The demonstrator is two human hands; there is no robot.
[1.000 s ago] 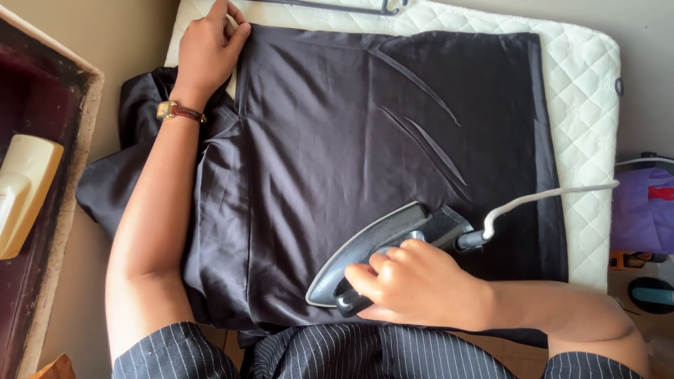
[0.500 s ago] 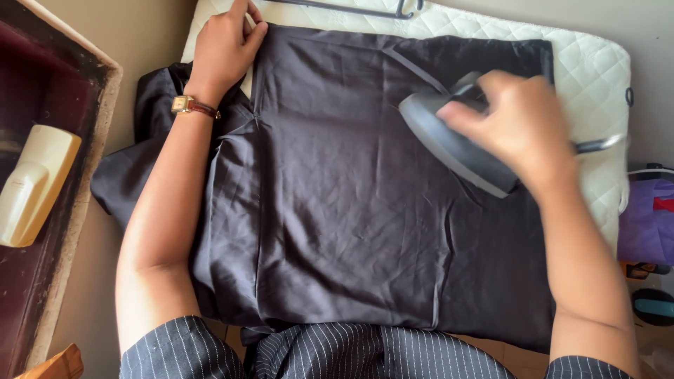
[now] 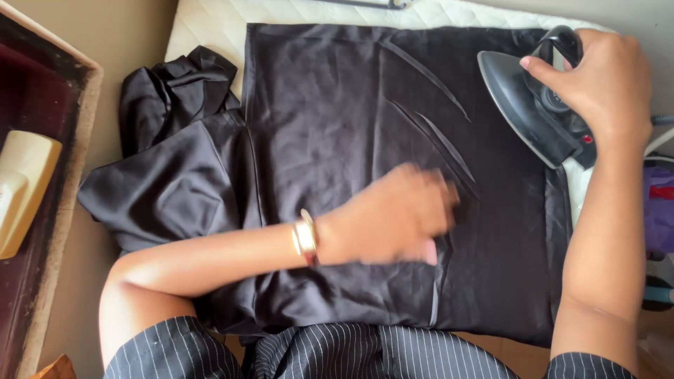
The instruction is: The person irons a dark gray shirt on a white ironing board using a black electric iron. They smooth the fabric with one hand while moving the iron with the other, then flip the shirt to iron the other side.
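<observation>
At the upper right of the frame, the right hand (image 3: 604,84) is closed around the handle of a dark clothes iron (image 3: 537,105), which stands tilted on its edge with its grey soleplate facing left. The iron rests at the right edge of a black garment (image 3: 337,140) spread flat across the middle of the frame. The left hand (image 3: 393,217), blurred, lies palm down on the cloth near the centre, just beside several diagonal creases; its fingers look loosely spread, holding nothing. A gold wristwatch (image 3: 305,242) circles the left wrist. The garment covers a white quilted ironing pad (image 3: 210,28), visible along the top, with loose black fabric bunched at the upper left.
</observation>
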